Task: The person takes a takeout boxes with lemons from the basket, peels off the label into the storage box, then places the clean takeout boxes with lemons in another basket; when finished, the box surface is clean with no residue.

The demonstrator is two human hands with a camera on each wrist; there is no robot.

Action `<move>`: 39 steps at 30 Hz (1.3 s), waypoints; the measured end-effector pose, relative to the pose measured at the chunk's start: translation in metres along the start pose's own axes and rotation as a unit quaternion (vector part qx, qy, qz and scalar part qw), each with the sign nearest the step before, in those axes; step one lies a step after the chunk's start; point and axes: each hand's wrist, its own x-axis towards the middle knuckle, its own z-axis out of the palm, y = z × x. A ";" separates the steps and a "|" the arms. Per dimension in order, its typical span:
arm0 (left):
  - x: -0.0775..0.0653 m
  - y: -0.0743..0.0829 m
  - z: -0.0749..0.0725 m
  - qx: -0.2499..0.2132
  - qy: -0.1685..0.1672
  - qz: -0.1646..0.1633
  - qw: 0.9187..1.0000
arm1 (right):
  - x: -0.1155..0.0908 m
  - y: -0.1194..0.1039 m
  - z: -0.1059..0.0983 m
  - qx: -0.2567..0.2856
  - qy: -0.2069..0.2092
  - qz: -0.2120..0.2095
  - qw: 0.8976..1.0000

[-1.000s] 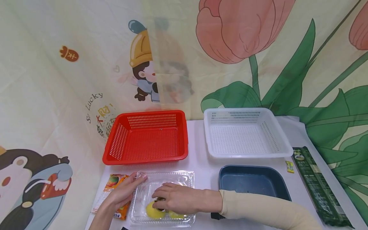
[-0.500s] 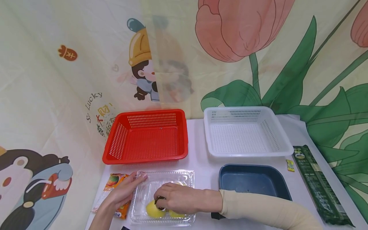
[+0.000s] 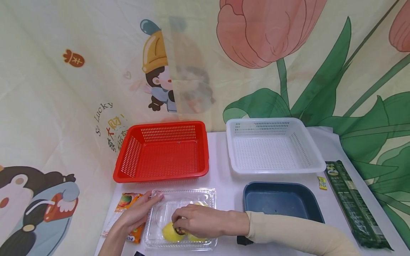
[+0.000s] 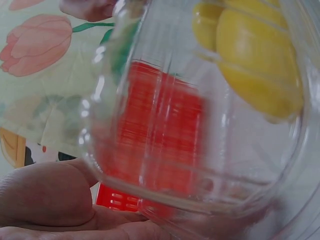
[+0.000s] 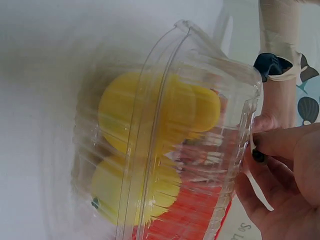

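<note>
A clear plastic clamshell box [image 3: 209, 199] with several yellow lemons [image 3: 171, 233] in it lies at the front of the table. My left hand [image 3: 137, 213] grips its left side, thumb on the top edge. Above the lid, my right hand [image 3: 200, 221] pinches a small dark round sticker [image 3: 180, 231] between thumb and fingers. In the right wrist view, a dark bit of the sticker [image 5: 258, 155] shows at the fingertips, touching or very close to the lid. The left wrist view shows the lemons [image 4: 257, 62] through the box wall.
A red basket [image 3: 160, 179] and a white basket [image 3: 277, 170] stand at the back. Right of the box is a dark blue tray [image 3: 278, 188], partly behind the right sleeve. A small yellow packet [image 3: 322, 183] and long green package [image 3: 355, 209] lie right; orange packets [image 3: 136, 234] lie left.
The right fingers have drawn closer together on the sticker and shifted very slightly, showing more of it. The left hand and the box stay in place.
</note>
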 end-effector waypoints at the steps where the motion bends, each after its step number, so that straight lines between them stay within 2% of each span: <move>1: 0.000 0.000 0.000 0.001 -0.001 0.001 1.000 | -0.001 0.000 -0.001 0.017 0.006 0.004 1.000; 5: -0.001 0.001 0.001 0.002 -0.004 0.004 1.000 | -0.006 0.001 -0.006 0.082 0.033 0.027 0.996; 8: -0.001 0.001 0.001 0.003 0.000 0.002 1.000 | -0.011 0.003 -0.011 0.137 0.056 0.056 0.987; 14: 0.001 0.001 0.001 0.001 0.000 0.000 1.000 | -0.023 0.014 -0.027 0.182 0.105 0.103 0.972; 17: 0.001 0.001 0.000 -0.002 -0.002 0.000 1.000 | -0.034 0.023 -0.035 0.191 0.129 0.125 0.965; 20: 0.000 0.000 0.001 -0.002 0.012 -0.005 1.000 | -0.048 0.031 -0.041 0.196 0.156 0.147 0.957; 26: 0.000 -0.002 0.003 0.001 0.037 -0.012 0.999 | -0.081 0.043 -0.056 0.229 0.177 0.230 0.929; 31: 0.000 -0.002 0.003 0.004 0.044 -0.014 0.999 | -0.108 0.049 -0.067 0.219 0.197 0.280 0.914; 35: 0.000 -0.001 0.003 0.006 0.040 -0.015 0.999 | -0.129 0.055 -0.073 0.210 0.207 0.301 0.907; 39: 0.001 -0.001 0.002 0.005 0.025 -0.014 1.000 | -0.151 0.060 -0.073 0.194 0.204 0.316 0.906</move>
